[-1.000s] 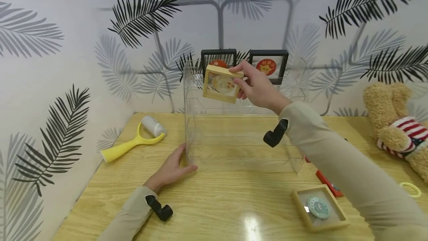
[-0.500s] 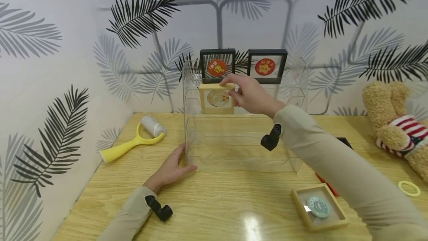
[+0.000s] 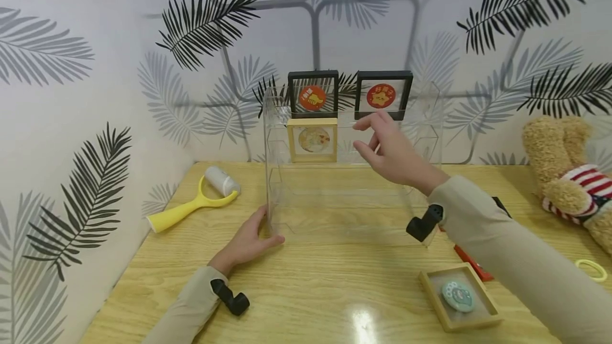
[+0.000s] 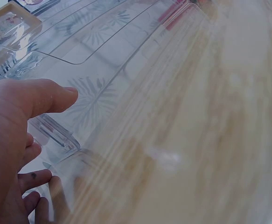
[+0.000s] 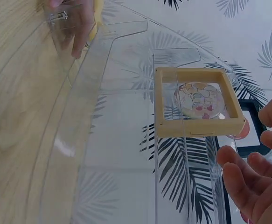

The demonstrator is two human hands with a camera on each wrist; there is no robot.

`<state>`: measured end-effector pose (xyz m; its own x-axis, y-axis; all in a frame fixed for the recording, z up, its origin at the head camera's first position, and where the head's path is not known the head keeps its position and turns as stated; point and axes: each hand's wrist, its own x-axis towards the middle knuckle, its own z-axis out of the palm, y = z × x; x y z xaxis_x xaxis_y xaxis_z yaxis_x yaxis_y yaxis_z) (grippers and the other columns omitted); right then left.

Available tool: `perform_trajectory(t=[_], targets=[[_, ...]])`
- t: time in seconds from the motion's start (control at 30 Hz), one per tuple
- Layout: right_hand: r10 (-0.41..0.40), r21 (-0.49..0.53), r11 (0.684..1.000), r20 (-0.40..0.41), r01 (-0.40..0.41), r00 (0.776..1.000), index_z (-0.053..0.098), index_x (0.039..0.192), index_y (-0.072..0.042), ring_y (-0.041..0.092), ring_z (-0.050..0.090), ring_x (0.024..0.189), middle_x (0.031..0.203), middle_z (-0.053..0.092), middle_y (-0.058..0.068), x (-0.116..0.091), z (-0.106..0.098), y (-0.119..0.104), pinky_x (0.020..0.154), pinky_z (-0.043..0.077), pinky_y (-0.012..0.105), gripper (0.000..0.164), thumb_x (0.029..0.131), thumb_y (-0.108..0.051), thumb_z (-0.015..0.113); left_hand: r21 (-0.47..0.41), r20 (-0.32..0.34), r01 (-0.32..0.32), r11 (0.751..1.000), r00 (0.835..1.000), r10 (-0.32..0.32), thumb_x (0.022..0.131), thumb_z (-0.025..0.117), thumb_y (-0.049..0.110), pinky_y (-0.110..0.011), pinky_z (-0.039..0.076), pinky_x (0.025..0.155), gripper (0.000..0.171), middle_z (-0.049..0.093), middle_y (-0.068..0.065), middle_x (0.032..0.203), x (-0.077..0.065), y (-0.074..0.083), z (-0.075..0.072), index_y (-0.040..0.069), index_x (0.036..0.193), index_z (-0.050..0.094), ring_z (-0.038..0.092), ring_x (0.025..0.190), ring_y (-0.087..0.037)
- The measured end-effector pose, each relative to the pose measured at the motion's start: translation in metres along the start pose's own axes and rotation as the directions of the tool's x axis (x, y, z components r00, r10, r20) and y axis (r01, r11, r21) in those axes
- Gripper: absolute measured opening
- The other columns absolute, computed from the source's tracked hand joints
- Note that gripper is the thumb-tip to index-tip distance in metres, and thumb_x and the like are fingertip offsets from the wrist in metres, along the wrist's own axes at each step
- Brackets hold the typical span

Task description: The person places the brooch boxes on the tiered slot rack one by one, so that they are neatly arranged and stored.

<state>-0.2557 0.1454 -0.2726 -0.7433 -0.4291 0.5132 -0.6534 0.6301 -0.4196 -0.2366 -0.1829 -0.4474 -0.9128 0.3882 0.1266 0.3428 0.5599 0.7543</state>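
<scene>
A clear acrylic display rack [image 3: 306, 220] with stepped tiers stands on the table. On its top tier are two black frames, one with a red thumbs-up badge [image 3: 313, 98], one with a red star badge [image 3: 381, 95]. A light wooden frame [image 3: 313, 156] holding a round picture stands one tier lower, at the left. My right hand [image 3: 399, 155] hovers just right of it, fingers bent and thumb apart, holding nothing. My left hand [image 3: 245, 244] rests at the rack's lower left corner, fingers along the outer side and thumb [image 4: 52, 97] extended in front.
A yellow-handled roller [image 3: 193, 205] lies left of the rack. At right front are a wooden frame with a teal badge [image 3: 458, 296] and a red frame [image 3: 473, 263]. A teddy bear [image 3: 569, 179] and a yellow ring [image 3: 591, 269] lie farther right. A patterned wall stands behind.
My right hand lowered the wooden frame onto the rack's second tier, let go of it and moved away to the right. The left hand has stayed at the rack's corner.
</scene>
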Motion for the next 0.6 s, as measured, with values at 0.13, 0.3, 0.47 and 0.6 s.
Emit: perform_trajectory(t=[0.13,0.3,0.47,0.6], targets=[[-0.021,-0.004,1.000,-0.020,0.021,1.000,0.051,0.118,0.000,0.010,0.049,0.062,0.107,0.052,0.014,-0.027,-0.007,0.011,0.059,0.047,0.025,0.026,0.094,-0.008,0.058,-0.002,0.001,0.007,1.000,1.000,-0.007,0.085,0.073,0.027,-0.052,0.027,0.114,0.085,0.035,-0.021,0.151,0.000,0.000,0.002,-0.001,0.149,0.026,0.031,0.141,-0.035],[0.006,0.016,1.000,-0.048,-0.005,0.999,0.051,0.117,0.000,0.007,0.045,0.058,0.098,0.050,0.012,-0.065,-0.012,0.024,0.053,0.044,0.022,0.026,0.093,-0.002,0.060,0.002,-0.005,0.008,1.000,1.000,-0.008,0.085,0.074,0.028,-0.052,0.027,0.114,0.085,0.035,-0.022,0.151,0.001,0.000,0.002,-0.001,0.149,0.026,0.031,0.141,-0.036],[0.108,0.079,0.991,-0.049,-0.103,0.993,0.049,0.118,0.000,0.007,0.043,0.050,0.097,0.048,0.013,-0.100,-0.012,0.038,0.048,0.042,0.023,0.025,0.094,-0.002,0.057,0.005,-0.013,0.007,1.000,1.000,-0.007,0.084,0.074,0.027,-0.052,0.026,0.115,0.086,0.035,-0.021,0.151,0.001,0.001,0.001,0.000,0.149,0.026,0.031,0.141,-0.036],[0.168,0.108,0.981,-0.037,-0.163,0.985,0.049,0.118,-0.001,0.007,0.042,0.045,0.080,0.050,0.009,-0.120,-0.014,0.046,0.042,0.041,0.025,0.023,0.096,-0.004,0.055,-0.002,-0.003,0.010,1.000,1.000,-0.010,0.084,0.074,0.027,-0.052,0.025,0.115,0.086,0.033,-0.021,0.152,0.001,0.003,0.001,-0.001,0.149,0.026,0.029,0.142,-0.036]])
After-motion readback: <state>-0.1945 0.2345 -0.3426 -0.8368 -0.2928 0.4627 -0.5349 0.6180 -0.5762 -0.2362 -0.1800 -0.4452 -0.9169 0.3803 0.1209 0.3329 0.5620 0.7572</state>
